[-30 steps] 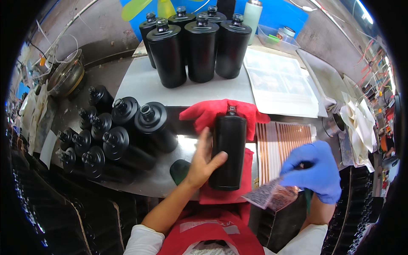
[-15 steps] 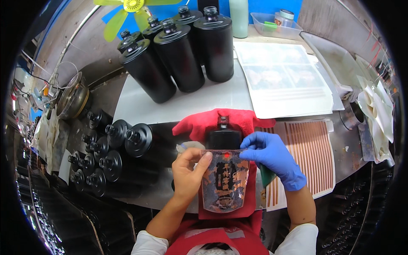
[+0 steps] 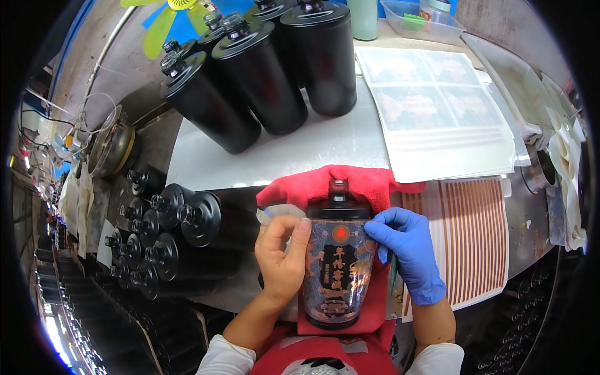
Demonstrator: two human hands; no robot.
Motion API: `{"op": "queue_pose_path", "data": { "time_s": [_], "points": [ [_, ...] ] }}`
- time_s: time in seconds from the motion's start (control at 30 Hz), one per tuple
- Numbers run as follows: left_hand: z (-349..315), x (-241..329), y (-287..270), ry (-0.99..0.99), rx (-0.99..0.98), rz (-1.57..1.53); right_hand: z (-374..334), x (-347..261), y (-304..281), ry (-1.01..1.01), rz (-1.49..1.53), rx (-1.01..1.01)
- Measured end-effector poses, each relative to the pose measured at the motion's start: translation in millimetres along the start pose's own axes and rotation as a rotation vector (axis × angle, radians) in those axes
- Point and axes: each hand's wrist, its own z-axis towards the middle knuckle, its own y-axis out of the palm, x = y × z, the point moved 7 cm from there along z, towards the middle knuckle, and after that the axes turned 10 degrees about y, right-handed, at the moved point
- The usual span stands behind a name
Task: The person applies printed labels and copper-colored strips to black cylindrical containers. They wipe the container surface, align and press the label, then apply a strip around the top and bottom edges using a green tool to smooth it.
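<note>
A black glass bottle lies on a red cloth, its neck pointing away from me. Over its front is a clear decal film with copper and grey patterns and a red dot near the top. My bare left hand pinches the film's upper left corner. At the upper right corner, my right hand in a blue glove pinches the other end. A flat green tool sticks out below the right hand's fingers; how it is held is hidden. A whitish pad lies beyond my left hand.
Several large black bottles stand at the back on a white sheet. More black bottles crowd the left. Stacked decal sheets lie at the back right, near a striped sheet. A plastic tray stands behind.
The film, held above the bottle before, now lies against its front, and the bottle's lower end shows beneath it. Both hands keep their corners. The view has shifted slightly.
</note>
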Motion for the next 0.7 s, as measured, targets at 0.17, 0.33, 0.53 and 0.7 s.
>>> {"op": "queue_pose_path", "data": {
  "time_s": [0.17, 0.33, 0.53, 0.7],
  "points": [
    [2, 0, 0, 0.110, -0.022, 0.127, 1, 2, -1, -0.004, 0.027, 0.016],
    [-1, -18, 2, -0.070, -0.033, -0.146, 4, 9, -2, -0.006, 0.032, 0.038],
    [-13, -10, -5, -0.016, -0.041, -0.222, -15, 43, -8, 0.032, 0.110, 0.018],
    [-42, 9, 12, 0.147, -0.505, 0.060, -51, 77, -4, 0.046, -0.054, -0.025]
  ]
}}
